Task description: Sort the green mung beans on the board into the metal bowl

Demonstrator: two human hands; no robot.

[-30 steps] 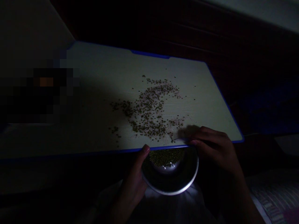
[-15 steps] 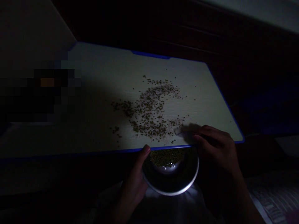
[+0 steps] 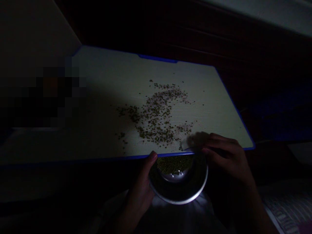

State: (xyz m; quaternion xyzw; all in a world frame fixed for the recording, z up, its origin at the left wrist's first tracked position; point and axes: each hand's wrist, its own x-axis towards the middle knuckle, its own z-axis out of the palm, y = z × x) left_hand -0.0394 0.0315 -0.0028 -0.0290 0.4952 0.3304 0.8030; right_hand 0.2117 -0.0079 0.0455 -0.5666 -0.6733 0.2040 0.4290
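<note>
My left hand [image 3: 143,182] is closed on the left rim of a shiny metal bowl [image 3: 181,202], its thumb on top near the board's edge. Small green beans, which look like mung beans [image 3: 174,164], lie in the bowl, just under the near edge of the white board [image 3: 102,71]. More loose beans [image 3: 156,113] are scattered over the middle of the board. Closed at the board's near edge, my right hand [image 3: 226,154] pinches a thin utensil [image 3: 188,149], its tip lying by the blue rim above the bowl. Dim light hides the utensil's exact kind.
The board has a raised blue rim and a blue handle piece [image 3: 158,58] at its far side. A blurred-out patch [image 3: 46,94] covers the left side. Striped cloth [image 3: 290,208] lies at the lower right.
My right hand has drawn the utensil's tip down towards me, from the beans to the board's near rim. My left hand and the bowl stay in place.
</note>
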